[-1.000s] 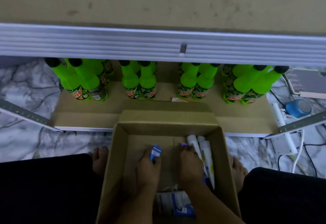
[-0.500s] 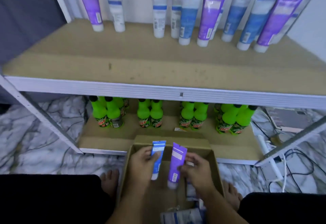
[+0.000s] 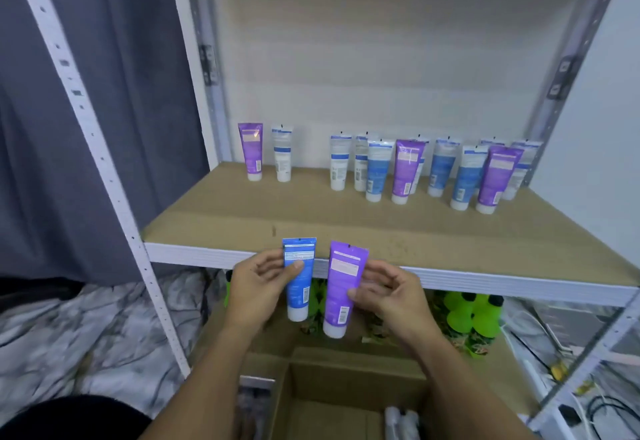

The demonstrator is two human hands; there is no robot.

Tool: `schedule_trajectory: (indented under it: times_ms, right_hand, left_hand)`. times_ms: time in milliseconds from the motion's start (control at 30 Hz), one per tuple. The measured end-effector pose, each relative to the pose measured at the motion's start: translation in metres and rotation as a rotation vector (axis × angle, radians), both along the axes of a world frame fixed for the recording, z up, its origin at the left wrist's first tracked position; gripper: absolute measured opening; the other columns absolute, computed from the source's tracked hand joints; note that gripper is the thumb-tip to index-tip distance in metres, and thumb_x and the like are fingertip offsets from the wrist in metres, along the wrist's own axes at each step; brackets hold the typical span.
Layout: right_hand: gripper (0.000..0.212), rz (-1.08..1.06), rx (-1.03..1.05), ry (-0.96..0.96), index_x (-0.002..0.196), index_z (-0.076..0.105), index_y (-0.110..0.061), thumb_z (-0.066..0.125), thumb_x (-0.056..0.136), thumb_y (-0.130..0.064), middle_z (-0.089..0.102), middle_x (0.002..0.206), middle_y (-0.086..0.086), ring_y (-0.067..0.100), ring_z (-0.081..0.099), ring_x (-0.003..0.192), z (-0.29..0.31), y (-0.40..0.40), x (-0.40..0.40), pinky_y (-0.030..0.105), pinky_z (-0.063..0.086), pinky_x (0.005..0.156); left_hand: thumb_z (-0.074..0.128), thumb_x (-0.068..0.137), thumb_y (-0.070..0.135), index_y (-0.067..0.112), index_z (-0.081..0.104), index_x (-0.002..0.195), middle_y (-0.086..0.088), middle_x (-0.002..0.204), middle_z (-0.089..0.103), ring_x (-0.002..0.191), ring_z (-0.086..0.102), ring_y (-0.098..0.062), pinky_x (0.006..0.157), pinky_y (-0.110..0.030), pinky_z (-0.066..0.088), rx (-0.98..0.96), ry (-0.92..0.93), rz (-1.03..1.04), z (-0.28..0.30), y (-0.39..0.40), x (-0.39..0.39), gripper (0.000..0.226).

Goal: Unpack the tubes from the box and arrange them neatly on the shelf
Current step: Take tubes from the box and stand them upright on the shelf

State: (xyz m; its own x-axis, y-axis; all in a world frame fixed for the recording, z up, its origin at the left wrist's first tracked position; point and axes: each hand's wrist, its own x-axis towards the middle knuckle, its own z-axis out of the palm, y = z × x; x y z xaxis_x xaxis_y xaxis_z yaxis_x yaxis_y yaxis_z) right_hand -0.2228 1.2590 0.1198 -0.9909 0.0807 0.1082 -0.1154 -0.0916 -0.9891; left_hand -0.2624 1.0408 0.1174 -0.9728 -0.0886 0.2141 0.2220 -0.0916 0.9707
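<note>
While a good dozen tubes (image 3: 375, 169) already stand cap-down along the far edge of the shelf (image 3: 311, 217), this job looks well past halfway to me, though not finished. Two stand far left, then there's a gap, then the rest bunch up toward the right, a few a bit nearer than the others. So the row isn't exactly tidy yet.

Two more are on their way. The blue tube (image 3: 298, 278) is in the left hand (image 3: 258, 287), thumb pressed across its label on the near side and the other fingers curled behind it. The purple tube (image 3: 341, 289) is in the right hand (image 3: 388, 295), thumb on its lower near face, fingers wrapped round the far side. Both hang cap-down, side by side, just apart, right at the shelf's near edge and above the box (image 3: 346, 387).

Down in the box I can make out at least something pale at the near right, probably more tubes, but it's too blurry to count.

Green bottles (image 3: 472, 315) sit on the lower shelf behind the hands. That gap in the row seems the obvious spot for these two.
</note>
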Motion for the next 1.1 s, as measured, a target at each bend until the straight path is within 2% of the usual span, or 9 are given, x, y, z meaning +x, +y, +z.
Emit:
schedule_trajectory:
  times_ms: [67,167,300,600,667,767,867,967,1100]
  right_hand:
    - [0.049,0.023,0.013,0.061,0.111,0.065,-0.005,0.08,0.067,0.01,0.074,0.104,0.01,0.023,0.072,0.091,0.028,-0.005,-0.011,0.032,0.058,0.079]
    - [0.051,0.019,0.021,0.133,0.115,0.064,-0.007,0.08,0.069,0.008,0.073,0.107,0.008,0.024,0.071,0.097,0.06,-0.011,-0.033,0.038,0.059,0.082]
    - [0.052,0.039,0.082,0.214,0.118,0.063,-0.011,0.079,0.071,0.006,0.072,0.11,0.007,0.023,0.069,0.103,0.085,-0.017,-0.066,0.041,0.057,0.086]
    - [0.049,0.03,0.145,0.189,0.117,0.063,-0.022,0.076,0.077,0.002,0.071,0.11,-0.002,0.018,0.067,0.104,0.075,-0.024,-0.105,0.047,0.058,0.085]
    - [0.05,0.019,0.158,0.207,0.12,0.061,-0.023,0.077,0.077,-0.002,0.07,0.112,-0.004,0.014,0.066,0.106,0.072,-0.024,-0.105,0.045,0.057,0.088]
    - [0.055,0.018,0.227,0.244,0.121,0.06,-0.028,0.082,0.074,-0.01,0.069,0.114,-0.011,0.007,0.062,0.111,0.065,-0.026,-0.098,0.032,0.053,0.092]
    - [0.058,-0.044,0.284,0.25,0.116,0.061,-0.034,0.087,0.067,-0.016,0.068,0.111,-0.016,0.002,0.062,0.108,0.051,-0.033,-0.093,0.028,0.053,0.087]
    - [0.051,-0.119,0.314,0.259,0.106,0.062,-0.033,0.088,0.066,-0.017,0.07,0.1,-0.016,0.003,0.066,0.095,0.042,-0.038,-0.093,0.021,0.053,0.08]
    - [0.045,-0.121,0.347,0.264,0.11,0.058,-0.034,0.079,0.077,-0.011,0.07,0.1,-0.015,0.003,0.065,0.091,0.039,-0.043,-0.106,0.023,0.054,0.08]
  left_hand:
    - [0.079,0.079,0.002,-0.001,0.07,0.105,-0.01,0.097,0.077,0.085,0.073,-0.016,0.077,-0.024,0.059,-0.001,0.041,-0.01,0.026,-0.007,-0.006,0.028]
    - [0.079,0.08,0.006,0.003,0.07,0.107,-0.009,0.096,0.078,0.086,0.074,-0.016,0.077,-0.027,0.061,0.01,0.086,-0.023,0.059,-0.015,-0.018,0.029]
    - [0.077,0.082,0.005,0.004,0.068,0.108,-0.008,0.096,0.077,0.085,0.074,-0.013,0.071,-0.022,0.059,0.042,0.097,-0.049,0.087,-0.019,-0.04,0.027]
    - [0.075,0.085,0.007,0.01,0.068,0.111,-0.003,0.102,0.077,0.097,0.074,-0.018,0.077,-0.026,0.06,-0.003,0.043,-0.102,0.079,-0.016,-0.077,0.027]
    - [0.075,0.084,0.008,0.013,0.068,0.112,-0.001,0.104,0.076,0.1,0.073,-0.018,0.081,-0.029,0.06,-0.016,0.039,-0.108,0.07,-0.02,-0.078,0.03]
    - [0.081,0.076,0.002,0.012,0.067,0.114,-0.001,0.108,0.075,0.102,0.071,-0.017,0.085,-0.026,0.058,-0.11,0.074,-0.127,0.06,-0.027,-0.079,0.042]
    - [0.086,0.069,0.001,0.014,0.068,0.114,0.001,0.107,0.076,0.099,0.071,-0.016,0.089,-0.027,0.057,-0.217,0.087,-0.127,0.053,-0.031,-0.078,0.05]
    - [0.087,0.069,0.002,0.015,0.068,0.114,0.0,0.105,0.076,0.096,0.072,-0.015,0.083,-0.024,0.057,-0.232,0.113,-0.111,0.051,-0.03,-0.081,0.051]
    - [0.086,0.07,0.002,0.017,0.067,0.115,0.001,0.104,0.076,0.093,0.072,-0.014,0.08,-0.025,0.058,-0.236,0.116,-0.069,0.05,-0.028,-0.093,0.05]
